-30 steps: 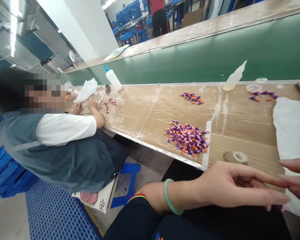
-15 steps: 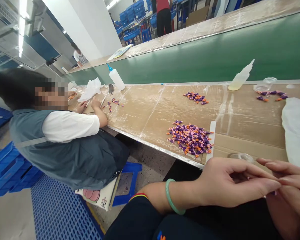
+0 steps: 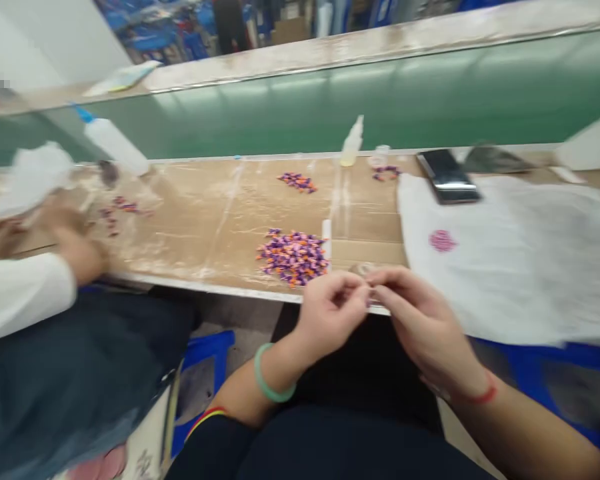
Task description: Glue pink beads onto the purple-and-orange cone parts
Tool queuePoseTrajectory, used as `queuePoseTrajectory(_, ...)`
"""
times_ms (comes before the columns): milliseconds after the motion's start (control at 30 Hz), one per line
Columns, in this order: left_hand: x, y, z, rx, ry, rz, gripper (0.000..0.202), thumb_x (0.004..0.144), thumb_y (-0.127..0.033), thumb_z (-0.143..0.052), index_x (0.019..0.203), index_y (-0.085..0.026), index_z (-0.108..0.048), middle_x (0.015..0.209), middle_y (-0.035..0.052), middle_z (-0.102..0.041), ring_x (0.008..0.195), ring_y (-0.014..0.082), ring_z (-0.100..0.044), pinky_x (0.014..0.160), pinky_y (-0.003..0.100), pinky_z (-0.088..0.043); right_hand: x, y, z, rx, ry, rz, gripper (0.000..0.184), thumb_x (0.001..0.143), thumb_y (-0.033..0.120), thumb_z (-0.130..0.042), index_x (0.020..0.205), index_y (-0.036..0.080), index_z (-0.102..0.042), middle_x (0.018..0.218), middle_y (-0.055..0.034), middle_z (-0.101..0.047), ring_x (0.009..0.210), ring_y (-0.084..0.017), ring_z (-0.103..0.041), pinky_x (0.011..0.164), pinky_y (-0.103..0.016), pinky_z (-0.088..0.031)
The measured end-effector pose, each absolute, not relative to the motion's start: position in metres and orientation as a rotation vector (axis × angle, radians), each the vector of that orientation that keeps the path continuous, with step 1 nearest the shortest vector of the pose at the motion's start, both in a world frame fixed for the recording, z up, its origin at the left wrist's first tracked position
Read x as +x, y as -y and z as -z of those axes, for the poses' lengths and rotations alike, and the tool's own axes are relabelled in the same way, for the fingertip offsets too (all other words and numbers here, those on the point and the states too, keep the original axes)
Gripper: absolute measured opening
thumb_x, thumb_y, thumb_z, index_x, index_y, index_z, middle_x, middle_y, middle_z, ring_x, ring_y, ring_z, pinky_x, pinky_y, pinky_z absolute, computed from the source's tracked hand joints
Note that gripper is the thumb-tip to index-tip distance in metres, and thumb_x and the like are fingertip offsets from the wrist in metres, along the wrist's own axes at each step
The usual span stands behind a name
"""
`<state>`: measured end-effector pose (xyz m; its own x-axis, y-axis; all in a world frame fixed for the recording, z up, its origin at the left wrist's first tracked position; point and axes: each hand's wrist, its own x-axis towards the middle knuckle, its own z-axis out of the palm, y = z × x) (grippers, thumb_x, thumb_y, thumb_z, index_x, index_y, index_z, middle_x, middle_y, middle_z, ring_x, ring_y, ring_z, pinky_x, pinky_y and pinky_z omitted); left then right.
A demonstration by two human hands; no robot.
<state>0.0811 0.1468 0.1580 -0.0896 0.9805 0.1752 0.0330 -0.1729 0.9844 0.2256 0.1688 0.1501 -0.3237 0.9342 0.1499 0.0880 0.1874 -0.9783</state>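
Note:
My left hand (image 3: 330, 310), with a green bangle on the wrist, is pinched closed in front of the table edge. My right hand (image 3: 425, 323), wearing a red string, meets it fingertip to fingertip, also pinched. A speck of purple shows at the left fingertips, from a small purple piece mostly hidden by the fingers; what the right fingers grip is too small and blurred to make out. Just beyond the left hand lies a heap of small purple, pink and orange figures (image 3: 295, 257), beside a white strip (image 3: 327, 237). A clear round dish (image 3: 363, 268) is partly hidden behind my fingers.
A smaller cluster of figures (image 3: 299, 181), a dropper bottle (image 3: 353, 143) and a small clear cup (image 3: 380, 157) stand farther back. To the right, a phone (image 3: 447, 177) and pink pieces (image 3: 443, 241) lie on a white sheet (image 3: 490, 280). A co-worker's arm (image 3: 75, 247) is at left.
The view has swung to the right, bringing the phone, the white sheet and my whole right hand into sight. Both hands remain together at the fingertips.

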Motion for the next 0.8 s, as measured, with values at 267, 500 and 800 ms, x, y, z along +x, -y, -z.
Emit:
queuePoseTrajectory(267,0.071,-0.150,-0.168,1.287,-1.232,-1.270,0.019,0.081,-0.025,-0.059,0.064,-0.017,-0.057,0.056,-0.0020,-0.056,0.049,0.0083,-0.046,0.049,0.020,-0.037,0.229,-0.185,-0.183,-0.942,1.960,-1.029,0.011,0.088,0.020,-0.053,0.077,0.021,-0.052,0.073,0.0001,-0.059,0.067,-0.015,-0.056,0.064,-0.027,-0.046)
queuePoseTrajectory(500,0.065,-0.153,-0.162,1.412,-1.244,-1.155,0.017,0.079,-0.023,-0.058,0.064,-0.015,-0.058,0.057,-0.0012,-0.056,0.051,0.0084,-0.047,0.049,0.020,-0.036,0.232,-0.189,-0.182,-0.934,2.072,-1.007,0.011,0.084,0.016,-0.052,0.074,0.020,-0.052,0.069,0.0015,-0.057,0.062,-0.013,-0.052,0.059,-0.025,-0.042)
queuePoseTrajectory(800,0.055,-0.155,-0.158,1.152,-1.067,-1.250,0.013,0.085,-0.027,-0.064,0.079,-0.016,-0.060,0.060,-0.0030,-0.057,0.052,0.0074,-0.051,0.050,0.017,-0.041,0.231,-0.194,-0.182,-0.907,1.968,-1.356,0.011,0.088,0.021,-0.050,0.077,0.019,-0.050,0.070,0.0014,-0.054,0.064,-0.013,-0.051,0.060,-0.025,-0.043)
